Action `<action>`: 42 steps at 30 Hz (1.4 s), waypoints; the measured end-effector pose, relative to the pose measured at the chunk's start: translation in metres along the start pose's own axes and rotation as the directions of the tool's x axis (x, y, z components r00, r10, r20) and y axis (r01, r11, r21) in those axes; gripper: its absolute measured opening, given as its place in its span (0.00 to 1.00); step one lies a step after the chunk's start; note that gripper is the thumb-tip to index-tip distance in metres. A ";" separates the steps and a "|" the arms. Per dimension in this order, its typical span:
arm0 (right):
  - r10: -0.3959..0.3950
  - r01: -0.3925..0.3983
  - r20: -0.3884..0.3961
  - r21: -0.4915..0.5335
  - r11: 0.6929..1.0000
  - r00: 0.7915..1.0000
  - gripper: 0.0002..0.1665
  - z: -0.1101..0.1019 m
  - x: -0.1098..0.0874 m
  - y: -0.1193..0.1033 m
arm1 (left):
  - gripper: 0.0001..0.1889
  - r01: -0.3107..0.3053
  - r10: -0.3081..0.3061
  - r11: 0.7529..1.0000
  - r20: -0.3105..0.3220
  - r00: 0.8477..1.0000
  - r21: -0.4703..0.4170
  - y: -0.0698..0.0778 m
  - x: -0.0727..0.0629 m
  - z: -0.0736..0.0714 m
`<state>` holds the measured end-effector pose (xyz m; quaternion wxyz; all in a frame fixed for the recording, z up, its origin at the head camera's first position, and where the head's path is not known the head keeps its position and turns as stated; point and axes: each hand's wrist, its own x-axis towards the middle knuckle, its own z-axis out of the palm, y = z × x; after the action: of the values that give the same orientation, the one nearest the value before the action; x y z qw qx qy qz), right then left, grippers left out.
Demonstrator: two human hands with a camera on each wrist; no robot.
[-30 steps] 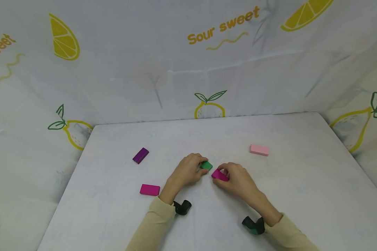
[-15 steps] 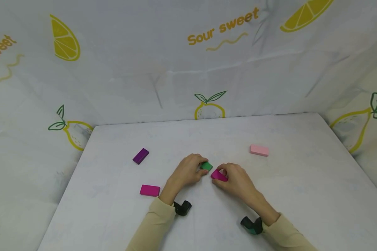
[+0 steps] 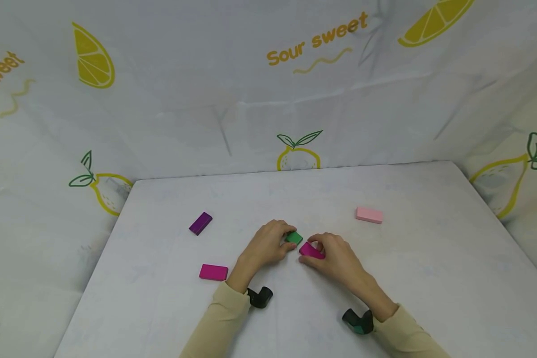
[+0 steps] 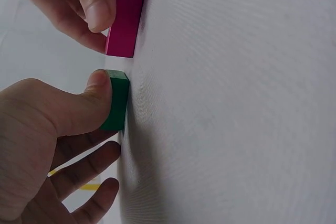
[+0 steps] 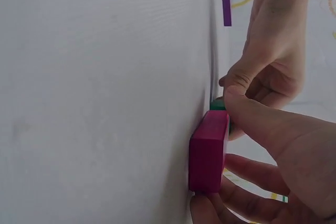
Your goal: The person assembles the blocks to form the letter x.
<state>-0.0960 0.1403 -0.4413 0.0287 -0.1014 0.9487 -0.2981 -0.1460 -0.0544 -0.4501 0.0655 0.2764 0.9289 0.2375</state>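
Observation:
My left hand (image 3: 270, 242) pinches a small green block (image 3: 294, 238) between thumb and fingers near the middle of the white table. In the left wrist view the green block (image 4: 118, 100) stands close against the tabletop, its other fingers spread below. Just to the right, my right hand (image 3: 337, 256) pinches a magenta block (image 3: 312, 250) by its sides, thumb at the near side. A narrow gap shows between the two blocks in the left wrist view. From the right wrist the magenta block (image 5: 207, 153) appears in front, covering much of the green one.
A purple block (image 3: 200, 223) lies at the back left, and a second magenta block (image 3: 213, 272) lies beside the left forearm. Toward the back right is a pale pink block (image 3: 369, 215). A lemon-printed white cloth (image 3: 183, 99) rises behind the table (image 3: 429, 278).
My right hand has shifted slightly left with the magenta block, bringing it a little closer to the green one. The left hand keeps its place on the green block.

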 end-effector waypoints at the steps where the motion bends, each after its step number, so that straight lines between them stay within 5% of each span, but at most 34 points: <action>1: -0.002 0.002 0.001 0.002 1.000 1.000 0.28 0.000 0.000 0.001 | 0.19 0.001 -0.001 1.000 0.000 1.000 0.000 0.000 0.000 0.000; 13: -0.010 0.008 0.031 0.039 0.999 0.999 0.19 -0.001 0.000 0.003 | 0.20 0.009 -0.009 1.000 0.000 1.000 -0.001 0.001 0.000 0.000; 42: -0.023 0.021 0.032 0.067 0.998 0.999 0.18 0.004 0.006 0.004 | 0.18 -0.011 0.011 1.000 -0.015 1.000 -0.009 -0.001 -0.001 0.001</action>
<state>-0.1023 0.1404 -0.4467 0.0441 -0.1158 0.9365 -0.3280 -0.1456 -0.0554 -0.4515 0.0583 0.2792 0.9269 0.2440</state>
